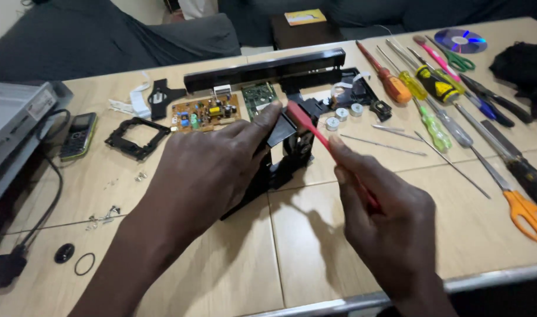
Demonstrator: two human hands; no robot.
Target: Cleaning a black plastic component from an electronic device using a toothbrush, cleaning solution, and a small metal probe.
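Note:
My left hand point(213, 167) grips a black plastic frame point(286, 154) that stands on edge on the tan table point(304, 240); my fingers wrap over its top. In my right hand point(377, 208) is a red-handled screwdriver point(306, 123), its far end resting against the top of the frame, close to my left fingertips. A yellow-brown circuit board point(205, 111) and a green circuit board point(259, 97) lie just behind the frame, in front of a long black panel point(265, 69).
Several screwdrivers point(424, 88), orange-handled scissors point(524, 208), thin metal rods point(383, 145) and a disc point(459, 40) lie at the right. Small white rollers point(342, 114), a black square bracket point(136, 138), a mobile phone point(79, 135), loose screws point(104, 214), a rubber ring point(84, 264) and a grey device point(13, 114) sit left.

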